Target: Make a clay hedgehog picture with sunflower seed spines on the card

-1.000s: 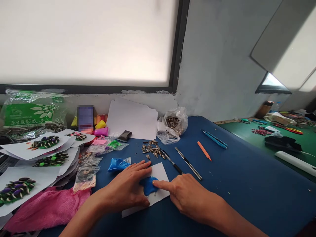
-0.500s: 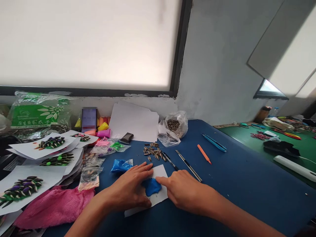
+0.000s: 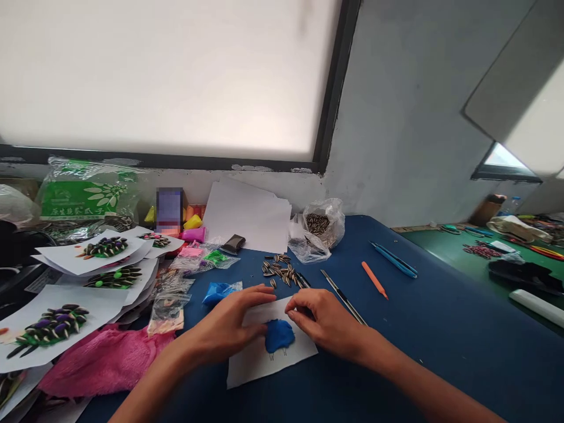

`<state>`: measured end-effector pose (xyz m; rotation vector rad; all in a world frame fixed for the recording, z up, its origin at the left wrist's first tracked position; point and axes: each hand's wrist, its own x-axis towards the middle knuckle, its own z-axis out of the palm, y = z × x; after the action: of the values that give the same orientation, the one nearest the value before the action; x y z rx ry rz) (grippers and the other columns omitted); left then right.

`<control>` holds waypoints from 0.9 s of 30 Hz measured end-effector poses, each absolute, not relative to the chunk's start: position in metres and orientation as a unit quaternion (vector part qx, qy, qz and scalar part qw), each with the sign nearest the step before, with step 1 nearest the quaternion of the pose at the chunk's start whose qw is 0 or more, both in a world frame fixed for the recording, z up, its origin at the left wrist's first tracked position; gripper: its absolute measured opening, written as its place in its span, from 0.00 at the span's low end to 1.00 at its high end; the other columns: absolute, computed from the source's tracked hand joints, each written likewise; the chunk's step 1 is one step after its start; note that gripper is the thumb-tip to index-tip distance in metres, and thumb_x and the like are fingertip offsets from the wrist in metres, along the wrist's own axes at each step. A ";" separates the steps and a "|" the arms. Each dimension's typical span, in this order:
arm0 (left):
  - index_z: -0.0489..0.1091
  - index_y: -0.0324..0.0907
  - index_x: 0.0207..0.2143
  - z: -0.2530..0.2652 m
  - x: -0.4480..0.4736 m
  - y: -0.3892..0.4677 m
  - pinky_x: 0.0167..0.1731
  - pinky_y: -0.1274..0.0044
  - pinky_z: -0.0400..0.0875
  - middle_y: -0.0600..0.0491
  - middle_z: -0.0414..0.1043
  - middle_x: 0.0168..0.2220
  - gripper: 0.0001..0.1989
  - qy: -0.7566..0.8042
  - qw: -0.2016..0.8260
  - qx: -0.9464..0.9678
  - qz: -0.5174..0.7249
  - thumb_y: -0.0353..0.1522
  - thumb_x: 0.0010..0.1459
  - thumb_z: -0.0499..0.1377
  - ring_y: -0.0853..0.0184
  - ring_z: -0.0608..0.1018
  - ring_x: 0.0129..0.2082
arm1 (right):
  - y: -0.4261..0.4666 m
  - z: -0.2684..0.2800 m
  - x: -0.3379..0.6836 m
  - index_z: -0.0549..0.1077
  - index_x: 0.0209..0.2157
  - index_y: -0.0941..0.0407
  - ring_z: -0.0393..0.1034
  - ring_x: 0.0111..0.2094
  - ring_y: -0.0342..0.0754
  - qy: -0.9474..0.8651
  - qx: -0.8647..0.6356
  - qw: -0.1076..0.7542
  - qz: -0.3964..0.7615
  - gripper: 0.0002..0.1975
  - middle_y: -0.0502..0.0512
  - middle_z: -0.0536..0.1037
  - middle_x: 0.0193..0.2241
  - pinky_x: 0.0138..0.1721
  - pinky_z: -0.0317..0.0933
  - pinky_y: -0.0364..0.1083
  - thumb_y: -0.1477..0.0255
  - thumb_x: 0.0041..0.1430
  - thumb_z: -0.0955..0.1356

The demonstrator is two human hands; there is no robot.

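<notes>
A flattened patch of blue modelling clay (image 3: 279, 336) sticks to a small white sheet of paper (image 3: 247, 367), with short pen-drawn legs below it. My left hand (image 3: 240, 320) is open at the sheet's left side, fingers stretched out over its top and thumb beside the clay. My right hand (image 3: 324, 320) has its fingers curled, thumb and index tips close together just above the clay's upper right edge. Whatever may be between those tips is too small to see. Behind the sheet lie loose striped sunflower seeds (image 3: 282, 270) and a packet of blue clay (image 3: 219, 292).
To the right lie a utility knife (image 3: 343, 298), an orange marker (image 3: 374, 280) and blue tweezers (image 3: 394, 259). A bag of seeds (image 3: 318, 223) stands by the wall. Seed-decorated paper pictures (image 3: 101, 299) and a pink cloth (image 3: 108, 361) crowd the left.
My right hand has gone from pointing with its index on the clay to curled fingers, thumb near index. My left hand has drawn slightly off the clay. The view has shifted a little.
</notes>
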<state>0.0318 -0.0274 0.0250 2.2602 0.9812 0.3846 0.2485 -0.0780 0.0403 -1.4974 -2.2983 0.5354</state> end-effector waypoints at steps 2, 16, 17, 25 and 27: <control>0.72 0.47 0.49 0.020 0.030 -0.022 0.55 0.67 0.67 0.51 0.73 0.53 0.18 0.406 0.276 0.850 0.190 0.32 0.57 0.53 0.58 0.73 0.54 | -0.079 0.039 0.251 0.78 0.41 0.58 0.69 0.33 0.44 -0.827 -0.505 0.168 0.181 0.12 0.55 0.76 0.33 0.35 0.57 0.41 0.77 0.62 0.63; 0.68 0.43 0.29 -0.001 0.042 -0.016 0.37 0.69 0.62 0.51 0.71 0.33 0.07 0.397 0.185 0.872 0.219 0.30 0.57 0.52 0.61 0.69 0.35 | -0.081 0.038 0.253 0.75 0.50 0.50 0.64 0.33 0.45 -0.874 -0.467 0.053 0.124 0.20 0.55 0.69 0.35 0.33 0.54 0.43 0.80 0.60 0.63; 0.67 0.43 0.29 -0.002 0.042 -0.016 0.37 0.69 0.61 0.52 0.70 0.32 0.07 0.397 0.182 0.871 0.223 0.30 0.58 0.51 0.61 0.69 0.35 | -0.081 0.038 0.253 0.75 0.50 0.51 0.63 0.33 0.45 -0.875 -0.464 0.064 0.120 0.19 0.55 0.69 0.35 0.33 0.54 0.43 0.80 0.60 0.63; 0.67 0.42 0.28 -0.010 0.044 -0.014 0.36 0.70 0.59 0.53 0.70 0.31 0.07 0.380 0.189 0.874 0.237 0.28 0.58 0.52 0.63 0.70 0.34 | -0.084 0.033 0.246 0.76 0.48 0.51 0.60 0.34 0.46 -0.902 -0.405 0.114 0.091 0.17 0.55 0.66 0.33 0.34 0.54 0.44 0.79 0.60 0.63; 0.67 0.42 0.28 -0.011 0.044 -0.013 0.36 0.70 0.58 0.53 0.70 0.30 0.07 0.379 0.189 0.874 0.238 0.29 0.59 0.52 0.63 0.70 0.34 | -0.085 0.031 0.244 0.76 0.47 0.52 0.60 0.35 0.47 -0.908 -0.396 0.110 0.086 0.15 0.55 0.66 0.34 0.36 0.55 0.45 0.76 0.61 0.64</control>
<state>0.0445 -0.0134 -0.0108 2.4581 1.0664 0.6707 0.2444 -0.0852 0.0307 -1.1637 -2.6671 0.2517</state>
